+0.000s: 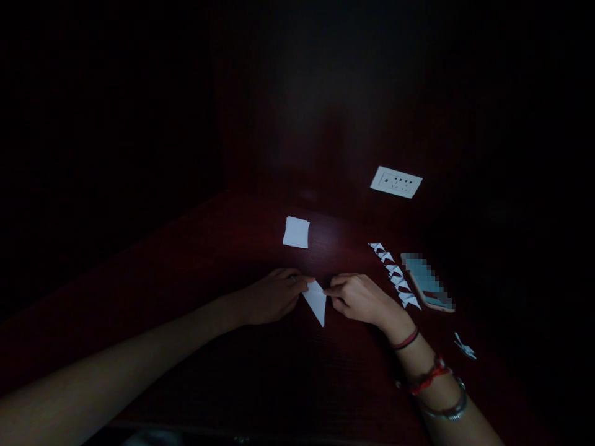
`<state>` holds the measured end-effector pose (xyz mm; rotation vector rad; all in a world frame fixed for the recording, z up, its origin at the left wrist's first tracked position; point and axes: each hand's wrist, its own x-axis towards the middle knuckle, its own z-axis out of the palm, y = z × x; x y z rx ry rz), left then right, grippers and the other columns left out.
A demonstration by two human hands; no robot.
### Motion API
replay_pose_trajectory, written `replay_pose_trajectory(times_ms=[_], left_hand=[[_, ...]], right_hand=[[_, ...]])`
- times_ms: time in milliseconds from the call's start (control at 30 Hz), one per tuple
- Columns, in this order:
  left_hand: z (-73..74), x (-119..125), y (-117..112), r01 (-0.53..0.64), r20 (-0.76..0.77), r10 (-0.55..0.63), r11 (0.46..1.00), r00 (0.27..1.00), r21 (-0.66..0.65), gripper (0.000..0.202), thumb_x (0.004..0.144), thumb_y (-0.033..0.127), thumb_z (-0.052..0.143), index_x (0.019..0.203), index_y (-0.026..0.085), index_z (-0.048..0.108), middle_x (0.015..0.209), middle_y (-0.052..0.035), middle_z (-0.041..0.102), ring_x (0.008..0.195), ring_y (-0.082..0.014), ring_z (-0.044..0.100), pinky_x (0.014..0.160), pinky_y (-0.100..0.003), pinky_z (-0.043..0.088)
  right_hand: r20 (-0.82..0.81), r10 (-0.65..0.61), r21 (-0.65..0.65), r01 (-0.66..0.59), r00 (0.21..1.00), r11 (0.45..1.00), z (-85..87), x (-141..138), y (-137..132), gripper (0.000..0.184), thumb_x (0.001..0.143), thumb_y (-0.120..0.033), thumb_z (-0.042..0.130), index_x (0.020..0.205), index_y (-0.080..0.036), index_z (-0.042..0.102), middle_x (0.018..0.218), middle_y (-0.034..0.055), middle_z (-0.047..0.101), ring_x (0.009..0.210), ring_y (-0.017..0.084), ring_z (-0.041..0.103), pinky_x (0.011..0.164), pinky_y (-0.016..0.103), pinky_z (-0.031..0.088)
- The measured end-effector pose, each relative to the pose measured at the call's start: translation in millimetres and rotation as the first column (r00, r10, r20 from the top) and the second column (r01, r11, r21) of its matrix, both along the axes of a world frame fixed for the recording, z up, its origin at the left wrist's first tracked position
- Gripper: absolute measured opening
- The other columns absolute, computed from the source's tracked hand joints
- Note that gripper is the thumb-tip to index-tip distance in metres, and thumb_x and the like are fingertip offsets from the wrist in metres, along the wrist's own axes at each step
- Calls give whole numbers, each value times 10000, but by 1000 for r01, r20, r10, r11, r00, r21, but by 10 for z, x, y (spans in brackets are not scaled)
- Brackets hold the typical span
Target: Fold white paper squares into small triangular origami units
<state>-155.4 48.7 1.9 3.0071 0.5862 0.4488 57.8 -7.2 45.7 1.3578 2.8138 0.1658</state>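
A white sheet of paper, folded to a kite-like shape, lies on the dark red table between my hands, its sharp tip toward me. At its upper left edge, my left hand has curled fingers pressed on the paper, with a ring on one finger. From the other side, my right hand holds the paper's right corner with its fingertips, the other fingers bent in. Farther back lies a stack of white square papers. A row of small folded paper pieces runs beside my right hand.
A phone with a blurred screen lies right of the row. Nearer me on the right is another small folded paper piece. On the wall behind sits a white power socket. Deep shadow hides the surroundings.
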Motion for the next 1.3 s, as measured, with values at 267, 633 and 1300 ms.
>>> replay_pose_trajectory(times_ms=[267, 633, 1300], left_hand=[[8, -14, -14, 9, 15, -9, 1000, 1000, 11, 435, 811, 116, 371, 1239, 183, 322, 1263, -41, 395, 1109, -208, 346, 914, -352, 286], [8, -1, -24, 7, 26, -8, 1000, 1000, 24, 371, 802, 120, 387, 1169, 174, 405, 1206, -45, 438, 1103, -210, 342, 926, -351, 277], [42, 3, -50, -37, 29, 37, 999, 999, 4, 316, 793, 140, 413, 1099, 199, 467, 1119, -51, 461, 1022, -201, 411, 879, -347, 312]], right_hand=[[-148, -74, -28, 70, 986, 997, -21, 90, -30, 290, 780, -146, 397, 963, -202, 615, 847, 25, 599, 765, 131, 534, 699, 241, 381], [-216, -95, -41, 88, 972, 995, -162, -39, 80, 349, 826, -167, 382, 1147, -248, 492, 823, 16, 552, 702, 108, 516, 654, 218, 376], [-180, -126, -97, 110, 975, 989, -26, 67, -14, 245, 745, -115, 436, 843, -196, 646, 824, 25, 618, 759, 130, 557, 687, 227, 374]])
